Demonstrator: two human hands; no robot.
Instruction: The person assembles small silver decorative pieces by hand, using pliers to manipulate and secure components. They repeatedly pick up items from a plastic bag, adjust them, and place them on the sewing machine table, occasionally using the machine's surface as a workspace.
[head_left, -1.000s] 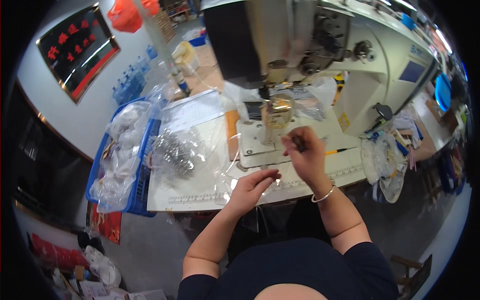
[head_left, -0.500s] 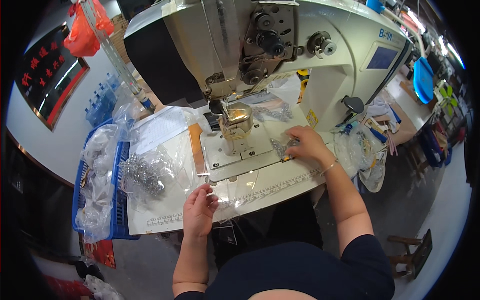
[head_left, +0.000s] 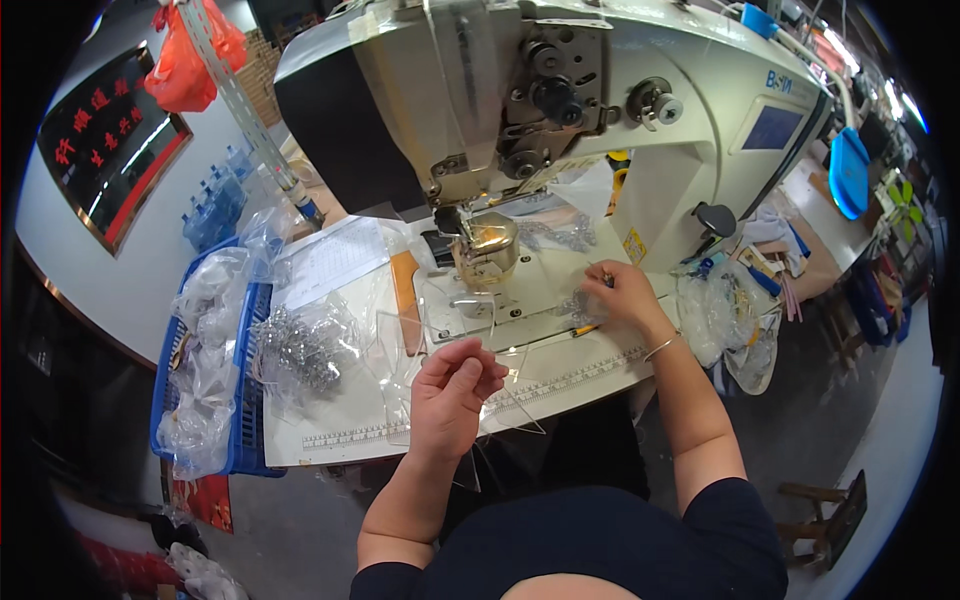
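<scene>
My left hand (head_left: 455, 400) is raised over the front edge of the sewing table, fingers pinched on a clear plastic piece (head_left: 515, 395) whose thin edges catch the light. The transparent film makes its full outline hard to follow. My right hand (head_left: 622, 298) rests on the right of the machine bed, fingers curled in around a small dark thing too hidden to name. Under those fingers lies a small heap of silvery bits (head_left: 572, 306), with a yellow-orange stick-like item (head_left: 584, 330) beside it. The sewing machine (head_left: 660, 90) stands over the bed, its needle area behind a metal guard (head_left: 490, 245).
A blue basket (head_left: 245, 375) of plastic bags stands left, next to a silvery tangled heap (head_left: 300, 350). A paper sheet (head_left: 335, 262), an orange-brown strip (head_left: 406, 300) and a ruler tape (head_left: 560, 385) lie on the table. Clear bags (head_left: 725, 310) hang at right.
My left hand has risen and moved right, bringing the clear plastic piece up with it. My right hand has shifted slightly right and its fingers have curled in. The view has shifted a little.
</scene>
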